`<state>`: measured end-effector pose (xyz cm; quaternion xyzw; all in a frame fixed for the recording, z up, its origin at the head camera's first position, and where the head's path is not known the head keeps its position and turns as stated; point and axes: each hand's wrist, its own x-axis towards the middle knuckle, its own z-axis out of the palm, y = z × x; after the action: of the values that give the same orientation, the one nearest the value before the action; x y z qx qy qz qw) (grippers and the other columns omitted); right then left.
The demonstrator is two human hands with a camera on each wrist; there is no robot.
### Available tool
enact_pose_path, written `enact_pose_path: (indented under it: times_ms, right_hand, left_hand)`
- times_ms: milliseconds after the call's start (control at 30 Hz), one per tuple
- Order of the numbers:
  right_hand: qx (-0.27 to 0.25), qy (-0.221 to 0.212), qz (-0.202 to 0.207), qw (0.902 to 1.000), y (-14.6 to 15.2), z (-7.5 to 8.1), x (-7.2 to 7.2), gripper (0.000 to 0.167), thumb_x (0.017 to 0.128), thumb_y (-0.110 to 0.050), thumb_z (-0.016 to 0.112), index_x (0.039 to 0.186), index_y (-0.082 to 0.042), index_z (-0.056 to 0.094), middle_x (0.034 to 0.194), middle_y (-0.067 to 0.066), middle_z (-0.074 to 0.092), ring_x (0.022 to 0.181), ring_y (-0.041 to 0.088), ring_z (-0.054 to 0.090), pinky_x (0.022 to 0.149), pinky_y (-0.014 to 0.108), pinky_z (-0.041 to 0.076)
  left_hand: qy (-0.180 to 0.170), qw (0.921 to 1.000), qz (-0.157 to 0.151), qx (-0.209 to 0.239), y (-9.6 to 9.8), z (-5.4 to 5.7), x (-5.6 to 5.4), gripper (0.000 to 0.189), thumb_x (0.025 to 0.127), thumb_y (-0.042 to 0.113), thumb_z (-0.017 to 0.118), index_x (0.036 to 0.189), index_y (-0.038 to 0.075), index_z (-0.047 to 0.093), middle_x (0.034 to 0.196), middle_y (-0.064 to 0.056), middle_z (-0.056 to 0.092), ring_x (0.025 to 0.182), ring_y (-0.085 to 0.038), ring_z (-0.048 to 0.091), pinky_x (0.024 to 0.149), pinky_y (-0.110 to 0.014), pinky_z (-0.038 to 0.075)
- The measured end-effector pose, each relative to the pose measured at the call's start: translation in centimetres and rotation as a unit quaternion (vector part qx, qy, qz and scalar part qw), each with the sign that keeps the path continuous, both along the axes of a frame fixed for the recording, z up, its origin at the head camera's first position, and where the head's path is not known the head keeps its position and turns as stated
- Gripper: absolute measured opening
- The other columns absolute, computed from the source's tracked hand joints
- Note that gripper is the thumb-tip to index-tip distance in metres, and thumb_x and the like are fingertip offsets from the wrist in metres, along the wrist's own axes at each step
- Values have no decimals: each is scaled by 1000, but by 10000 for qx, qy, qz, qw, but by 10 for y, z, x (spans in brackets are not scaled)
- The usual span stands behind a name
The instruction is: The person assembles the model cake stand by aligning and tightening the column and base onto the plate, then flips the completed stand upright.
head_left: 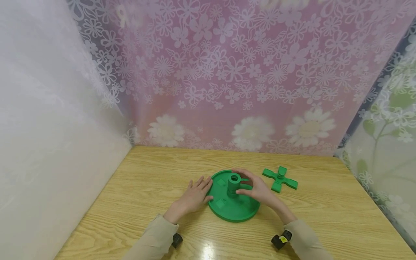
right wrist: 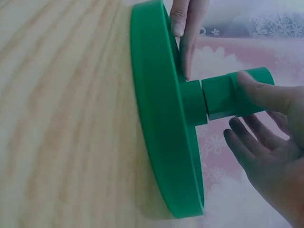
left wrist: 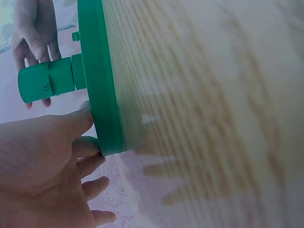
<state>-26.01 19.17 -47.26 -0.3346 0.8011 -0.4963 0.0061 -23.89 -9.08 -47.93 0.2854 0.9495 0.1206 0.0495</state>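
A round green base with a raised rim lies flat on the table. From its middle rises a short green hollow cylinder, which bears the number 32 in the left wrist view. My right hand curves around this cylinder, thumb on the near side and fingers beyond it. In the right wrist view the thumb lies along the cylinder's upper part, and a thin gap line parts it from the stub below. My left hand rests with spread, straight fingers against the base's left rim.
A green four-armed cross piece with a raised middle lies on the wooden table, to the right beyond my right hand. A flowered pink curtain hangs behind the table, with a white sheet on the left.
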Motion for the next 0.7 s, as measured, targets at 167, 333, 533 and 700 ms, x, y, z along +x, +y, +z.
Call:
enact_pose_path:
  times_ms: [167,333,533,700]
  right_hand:
    - [102,-128,384,9991,3,3,-3,69,94,0,71,155,-5,39,157,22,40,137,37,48,107,39,49]
    - [149,-168,295,9993,2,2,-4,66,95,-5,71,154,-9,43,156,18,43,132,35,54,104,39,51]
    - [248,-117,-355,9990,-4,-3,-5,64,88,-21,81,145,-9,55,140,11,56,120,33,61,96,43,55]
    - [281,16,-613,9977,-9,-6,-4,62,86,-22,83,142,-9,58,123,10,57,113,33,60,93,44,56]
  left_hand:
    - [43,10000,-12,-30,0,0,0,64,107,37,51,158,3,34,166,-12,27,153,-36,22,118,-66,21]
    - [22,10000,-27,-21,0,0,0,64,107,37,50,158,3,33,166,-12,26,154,-36,21,118,-66,20]
    - [62,9999,0,-111,0,-1,-1,65,107,38,50,158,3,33,166,-11,26,154,-35,21,118,-66,21]
    - [91,9998,15,-175,0,-2,-1,65,107,39,50,158,4,33,166,-10,27,154,-35,22,118,-65,22]
